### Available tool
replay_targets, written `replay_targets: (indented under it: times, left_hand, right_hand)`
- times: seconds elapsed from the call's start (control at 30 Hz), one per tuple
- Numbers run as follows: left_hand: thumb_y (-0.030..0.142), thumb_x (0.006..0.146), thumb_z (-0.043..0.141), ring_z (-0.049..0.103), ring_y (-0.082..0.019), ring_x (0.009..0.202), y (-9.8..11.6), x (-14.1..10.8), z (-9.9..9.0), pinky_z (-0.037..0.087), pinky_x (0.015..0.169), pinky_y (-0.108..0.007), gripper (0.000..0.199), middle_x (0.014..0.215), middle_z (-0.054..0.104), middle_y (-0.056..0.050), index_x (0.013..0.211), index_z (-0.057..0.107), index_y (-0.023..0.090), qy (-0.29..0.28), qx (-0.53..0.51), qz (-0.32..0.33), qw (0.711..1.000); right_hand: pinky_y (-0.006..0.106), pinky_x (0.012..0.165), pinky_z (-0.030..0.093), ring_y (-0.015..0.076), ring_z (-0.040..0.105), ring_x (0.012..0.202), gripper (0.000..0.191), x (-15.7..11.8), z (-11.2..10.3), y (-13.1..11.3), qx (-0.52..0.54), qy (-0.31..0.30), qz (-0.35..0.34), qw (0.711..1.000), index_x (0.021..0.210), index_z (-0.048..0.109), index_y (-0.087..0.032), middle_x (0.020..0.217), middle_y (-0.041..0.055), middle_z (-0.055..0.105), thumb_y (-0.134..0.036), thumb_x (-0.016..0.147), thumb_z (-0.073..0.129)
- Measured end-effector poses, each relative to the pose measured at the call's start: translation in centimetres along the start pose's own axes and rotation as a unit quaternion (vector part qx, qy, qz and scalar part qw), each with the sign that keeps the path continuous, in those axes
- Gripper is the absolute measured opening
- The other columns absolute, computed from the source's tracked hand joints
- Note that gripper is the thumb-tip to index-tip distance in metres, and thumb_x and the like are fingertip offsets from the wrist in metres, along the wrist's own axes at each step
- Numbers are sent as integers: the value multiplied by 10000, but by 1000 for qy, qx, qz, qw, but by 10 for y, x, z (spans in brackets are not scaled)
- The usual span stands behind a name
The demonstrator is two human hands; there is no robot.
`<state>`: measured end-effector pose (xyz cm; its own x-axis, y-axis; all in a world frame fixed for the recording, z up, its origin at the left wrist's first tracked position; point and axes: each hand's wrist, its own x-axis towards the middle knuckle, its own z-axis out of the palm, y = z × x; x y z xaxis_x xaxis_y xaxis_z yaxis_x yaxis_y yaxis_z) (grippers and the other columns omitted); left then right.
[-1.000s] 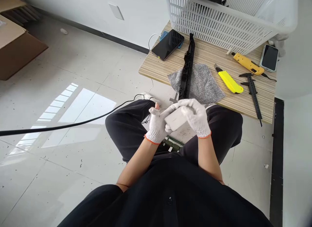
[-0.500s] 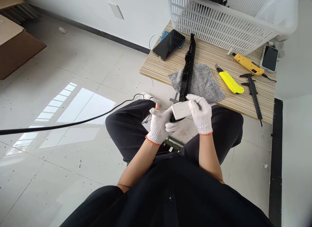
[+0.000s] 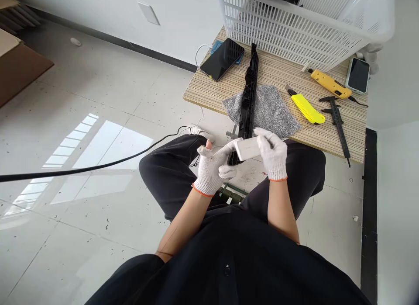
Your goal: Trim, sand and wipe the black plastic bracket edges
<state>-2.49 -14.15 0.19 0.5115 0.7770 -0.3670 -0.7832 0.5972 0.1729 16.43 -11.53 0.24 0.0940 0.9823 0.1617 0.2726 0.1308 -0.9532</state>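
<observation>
My left hand, in a white knit glove with an orange cuff, is closed round the near end of a long black plastic part. That part reaches up over the table edge and crosses a grey cloth. In the same kind of glove, my right hand grips a flat white rectangular block between thumb and fingers. The block is tilted above the near end of the black part, close to my left fingers. Whether the two touch is unclear.
On the wooden table lie a black phone, a yellow cutter, black calipers, a yellow corded tool and a second phone. A white basket stands behind. A black cable crosses at left.
My right hand and the white block have shifted slightly right relative to the black part. The whole view has moved a little. My left hand keeps its hold.
</observation>
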Motion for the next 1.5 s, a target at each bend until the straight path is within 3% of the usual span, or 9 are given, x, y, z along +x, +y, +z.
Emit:
replay_targets:
  times: [0.17, 0.33, 0.47, 0.6, 0.77, 1.13, 1.27, 1.4, 1.5]
  left_hand:
    - [841, 1010, 310, 110, -39, 401, 1, -1, 2, 156, 349, -184, 924, 714, 681, -36, 1543, 553, 126, 9, -14, -1, 1000]
    - [838, 1019, 235, 149, -42, 385, -2, 3, 3, 197, 330, -195, 941, 799, 733, -77, 1592, 510, 144, 17, -45, -20, 999]
    - [817, 1035, 234, 177, -59, 333, -5, 6, -3, 181, 322, -187, 914, 592, 602, 2, 1571, 548, 147, -2, -39, -43, 998]
    - [873, 1001, 140, 197, -91, 316, -7, 7, -7, 185, 334, -183, 929, 452, 427, 50, 1415, 672, 233, -32, -7, -83, 996]
    - [874, 1003, 159, 117, -76, 300, -9, 10, -12, 190, 316, -204, 926, 450, 362, 84, 1387, 663, 198, -27, -6, -70, 997]
    - [820, 1030, 223, 155, -74, 334, -6, 6, -5, 163, 340, -185, 875, 519, 508, 49, 1590, 542, 228, -42, -30, -62, 997]
    - [802, 1044, 213, 156, -72, 328, -3, 3, -11, 184, 336, -199, 885, 560, 563, 26, 1634, 505, 211, -49, -20, -38, 998]
    - [869, 991, 314, 204, -97, 326, -2, 4, -20, 204, 338, -185, 893, 493, 471, 60, 1649, 499, 295, -63, 0, -78, 995]
    - [786, 1037, 327, 393, -128, 377, -4, 8, -20, 343, 375, -211, 880, 619, 610, 10, 1726, 389, 243, -14, -15, -23, 1000]
  right_hand:
    - [368, 992, 654, 208, 794, 1053, 239, -3, -2, 2, -4, -86, -17, 996, 1149, 871, -285, 1160, 32, 850, -368, 975, 729]
    - [413, 1094, 628, 231, 781, 1173, 276, -3, -1, 3, 1, 52, 5, 999, 1158, 859, -265, 1237, 50, 842, -397, 1014, 665]
    - [409, 1008, 661, 223, 787, 1054, 252, -6, 0, -1, -40, -80, -33, 995, 1159, 866, -310, 1198, 26, 845, -406, 982, 714]
    - [425, 1079, 634, 241, 777, 1152, 312, -6, -3, -3, -44, 40, -16, 998, 1203, 856, -278, 1227, 46, 838, -418, 1025, 642]
    - [390, 956, 664, 218, 776, 988, 283, -9, -6, -4, -86, -71, -40, 993, 1200, 866, -331, 1124, 16, 839, -428, 983, 712]
    - [437, 1130, 609, 243, 770, 1185, 307, -7, -9, -4, -53, 25, 9, 998, 1234, 857, -303, 1248, 31, 830, -431, 1002, 703]
    - [405, 1009, 656, 226, 782, 1047, 315, -8, -10, -6, -62, -110, -20, 992, 1254, 856, -328, 1155, 31, 833, -423, 980, 733]
    - [450, 1110, 619, 244, 773, 1132, 304, -7, -13, -6, -68, 0, -2, 998, 1241, 858, -314, 1205, 38, 832, -429, 1008, 702]
    - [431, 1042, 651, 238, 782, 1081, 306, -7, -14, -6, -37, -100, -20, 994, 1243, 858, -322, 1163, 33, 836, -425, 978, 744]
